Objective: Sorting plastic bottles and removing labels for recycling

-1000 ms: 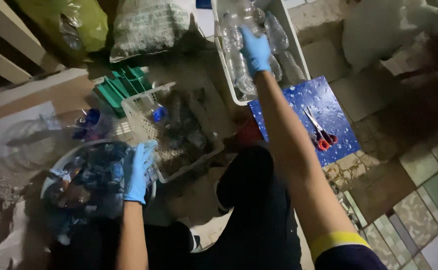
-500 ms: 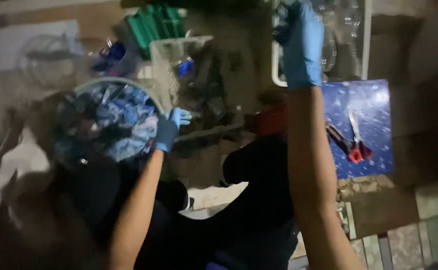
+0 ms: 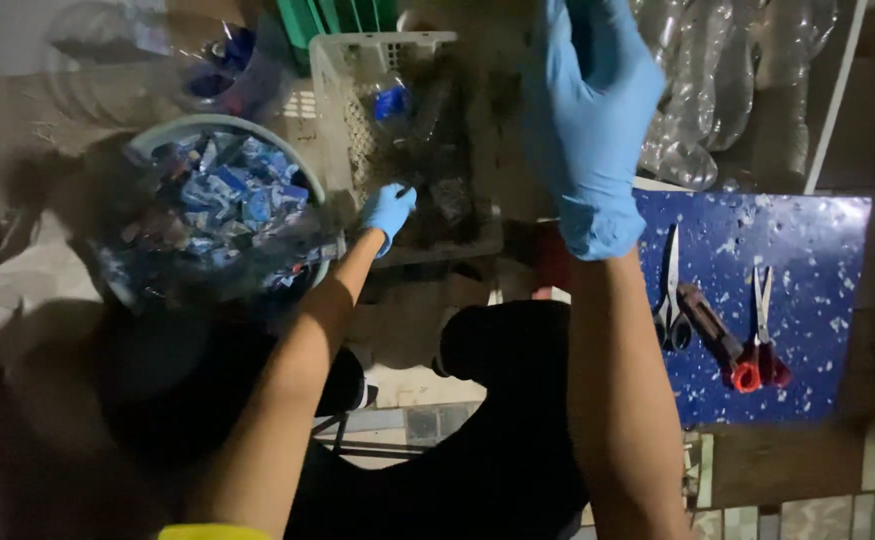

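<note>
Over the white slotted plastic crate (image 3: 357,60), your left hand (image 3: 388,208) in its blue glove has moved off the round basin of blue plastic scraps (image 3: 162,140) and now curls at the crate's near-left edge; whether it grips anything, you cannot tell. Your right hand (image 3: 587,120) has pulled nearer, fingers loosely bent, apparently empty. Two pairs of scissors (image 3: 763,330) lie on one speckled blue board (image 3: 817,250), far right.

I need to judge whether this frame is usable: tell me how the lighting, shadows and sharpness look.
Head view: dim overall, with heavy shadow across the lower left and the person's lap. The right hand is close to the lens and soft with blur. The left hand at the white crate is sharper. The blue board is the brightest, clearest area, while the basin of blue scraps looks murky.
</note>
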